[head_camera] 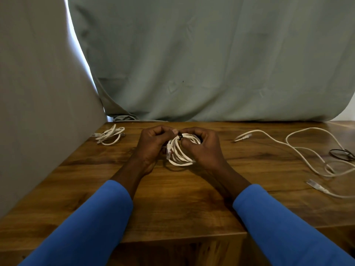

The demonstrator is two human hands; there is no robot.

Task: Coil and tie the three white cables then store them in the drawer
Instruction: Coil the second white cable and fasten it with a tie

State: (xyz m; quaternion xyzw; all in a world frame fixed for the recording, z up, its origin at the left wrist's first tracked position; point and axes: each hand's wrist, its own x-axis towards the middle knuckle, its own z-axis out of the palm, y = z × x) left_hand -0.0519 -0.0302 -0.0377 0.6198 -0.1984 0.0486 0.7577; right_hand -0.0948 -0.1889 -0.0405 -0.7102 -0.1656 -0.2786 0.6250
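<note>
Both hands, left hand (151, 144) and right hand (201, 146), fingers clamped on coiled white cable (179, 152) mid-table, tied coil (109, 135) near left edge, loose cable (307, 150) sprawling right.

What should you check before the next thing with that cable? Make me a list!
1. Both hands grip the coil: ok, left hand and right hand hold it.
2. Black tie fastened round the coil: cannot tell.
3. Left bundle coiled: ok.
4. Third cable coiled: not ok, it lies loose on the right.
5. Spare tie on the table: ok.
6. Drawer open: cannot tell, not in view.
</note>
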